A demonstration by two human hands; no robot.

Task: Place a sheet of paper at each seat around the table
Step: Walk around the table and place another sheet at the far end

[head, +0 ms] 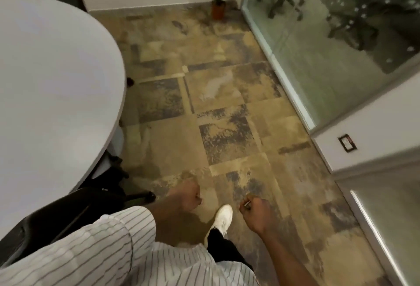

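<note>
Mottled brown floor tiles [204, 104] were recorded across the middle of the view, with a round white table [52, 85] at left and a dark chair [56, 213] tucked at its near edge. Both hands were observed over the floor, near a white shoe [223, 217]. The left hand [187, 196] was curled into an empty fist. The right hand [255, 212] was closed on a small glinting item, too small to identify. No sheet of paper was visible.

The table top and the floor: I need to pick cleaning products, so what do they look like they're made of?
Table top: a smooth, matte white surface, probably laminate or painted board; no grain shows. Floor: large square tiles, mottled tan and grey like stone or ceramic, with pale joint lines and a slight sheen.
</note>
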